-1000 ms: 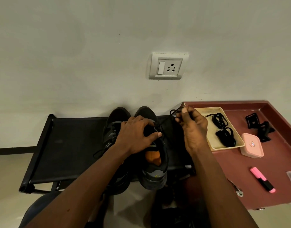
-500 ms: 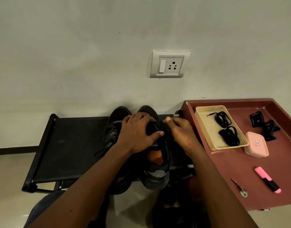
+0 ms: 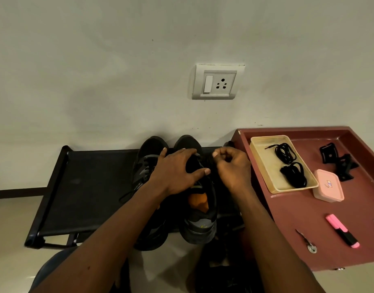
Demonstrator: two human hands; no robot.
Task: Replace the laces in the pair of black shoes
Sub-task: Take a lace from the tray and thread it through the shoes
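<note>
Right hand (image 3: 232, 166), back beside the right shoe (image 3: 199, 208), pinches something unclear; left hand (image 3: 177, 170) stays spread.

We are facing a plain pale wall (image 3: 97, 70) carrying a white switch-and-socket plate (image 3: 216, 82); a black bench (image 3: 87, 187) is standing against it beside a maroon table (image 3: 298, 229), over beige floor (image 3: 8, 240).

left shoe (image 3: 149, 163) partly hidden, lacing obscured

Two bare forearms without sleeves, bare left hand (image 3: 177, 171) and bare right hand (image 3: 232, 166) without rings or watch, dark blue trouser knee (image 3: 53, 269) at lower left
</note>
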